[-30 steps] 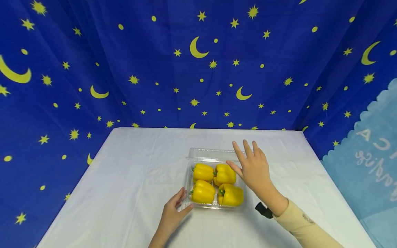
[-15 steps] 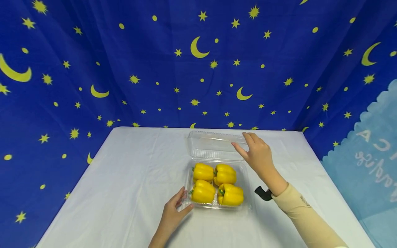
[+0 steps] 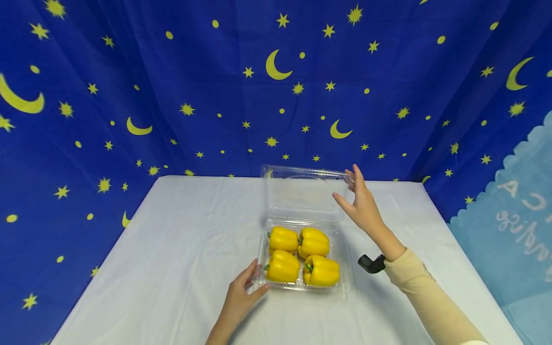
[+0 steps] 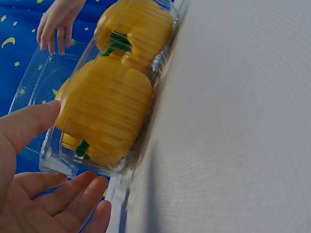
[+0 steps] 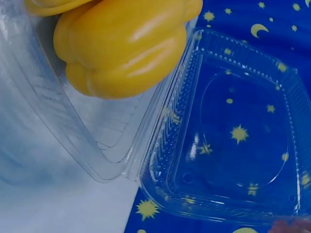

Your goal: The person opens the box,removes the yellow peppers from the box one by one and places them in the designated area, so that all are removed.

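Observation:
Several yellow bell peppers [image 3: 282, 266] lie in the base of a clear plastic clamshell box [image 3: 299, 288]. Hinged at the far side, its lid [image 3: 305, 194] stands raised. At the near left corner of the base is my left hand [image 3: 241, 294], thumb toward the front wall and fingers by the left side. The left wrist view shows those fingers [image 4: 80, 191] spread and loosely bent, the thumb close to the box edge. My right hand [image 3: 362, 201] is at the lid's upper right corner, fingers at its edge, thumb held apart. Only a blurred fingertip [image 5: 291, 225] appears in the right wrist view.
A white-covered table [image 3: 194, 249] bears the box. Behind it and at the left hangs a blue curtain [image 3: 215, 86] with yellow moons and stars. A light blue cloth [image 3: 513, 225] with lettering hangs at the right. A black wrist camera [image 3: 372, 263] sits below my right wrist.
The lid has swung up and away from the base, from a low angle to nearly upright. My right hand has moved back with it. The left hand and the peppers stay in place.

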A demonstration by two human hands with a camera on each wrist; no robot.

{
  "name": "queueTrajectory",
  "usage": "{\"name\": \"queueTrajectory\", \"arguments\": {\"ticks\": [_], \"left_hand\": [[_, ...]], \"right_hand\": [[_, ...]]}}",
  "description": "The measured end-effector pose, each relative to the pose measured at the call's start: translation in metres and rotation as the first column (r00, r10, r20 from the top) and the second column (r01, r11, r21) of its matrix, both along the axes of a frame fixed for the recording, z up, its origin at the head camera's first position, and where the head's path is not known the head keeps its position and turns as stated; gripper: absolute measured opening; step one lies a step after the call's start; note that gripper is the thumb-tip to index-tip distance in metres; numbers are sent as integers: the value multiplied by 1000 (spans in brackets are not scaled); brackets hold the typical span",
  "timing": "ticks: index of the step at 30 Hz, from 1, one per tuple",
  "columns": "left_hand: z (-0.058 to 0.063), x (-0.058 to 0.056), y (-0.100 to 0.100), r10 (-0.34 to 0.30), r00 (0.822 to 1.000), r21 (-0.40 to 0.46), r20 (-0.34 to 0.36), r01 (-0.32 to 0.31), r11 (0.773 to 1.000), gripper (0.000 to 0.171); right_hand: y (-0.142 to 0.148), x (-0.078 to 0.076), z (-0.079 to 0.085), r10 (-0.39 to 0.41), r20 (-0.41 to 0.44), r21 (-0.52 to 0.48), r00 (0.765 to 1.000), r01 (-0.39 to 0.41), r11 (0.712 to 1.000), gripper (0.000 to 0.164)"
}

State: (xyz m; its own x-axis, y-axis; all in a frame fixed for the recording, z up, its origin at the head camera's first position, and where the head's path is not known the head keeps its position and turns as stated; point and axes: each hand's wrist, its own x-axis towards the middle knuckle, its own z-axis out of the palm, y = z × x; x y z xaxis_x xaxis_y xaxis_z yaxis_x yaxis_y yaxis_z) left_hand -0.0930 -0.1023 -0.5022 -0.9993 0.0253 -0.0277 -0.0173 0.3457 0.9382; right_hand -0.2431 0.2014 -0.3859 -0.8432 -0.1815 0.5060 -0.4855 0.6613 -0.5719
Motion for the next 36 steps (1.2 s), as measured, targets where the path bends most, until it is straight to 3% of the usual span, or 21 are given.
{"name": "queueTrajectory", "arguments": {"ticks": [5, 10, 19, 27, 36], "left_hand": [[-1, -1, 0, -2, 1000, -3, -2, 2, 1000, 71], [-1, -1, 0, 4, 1000, 6, -11, -4, 1000, 71], [-3, -1, -1, 2, 999, -8, -33, -3, 1000, 70], [-3, -1, -2, -20, 999, -6, -30, 20, 1000, 72], [-5, -6, -5, -23, 1000, -5, -17, 23, 1000, 75]], "right_hand": [[6, -12, -10, 77, 99, -77, 992, -69, 995, 96], [13, -22, -21, 171, 235, -206, 957, -123, 971, 90], [17, -33, -37, 230, 353, -330, 907, -109, 938, 84], [16, -37, -50, 223, 396, -342, 891, -83, 936, 89], [20, -44, -66, 207, 474, -253, 856, -92, 963, 92]]}}
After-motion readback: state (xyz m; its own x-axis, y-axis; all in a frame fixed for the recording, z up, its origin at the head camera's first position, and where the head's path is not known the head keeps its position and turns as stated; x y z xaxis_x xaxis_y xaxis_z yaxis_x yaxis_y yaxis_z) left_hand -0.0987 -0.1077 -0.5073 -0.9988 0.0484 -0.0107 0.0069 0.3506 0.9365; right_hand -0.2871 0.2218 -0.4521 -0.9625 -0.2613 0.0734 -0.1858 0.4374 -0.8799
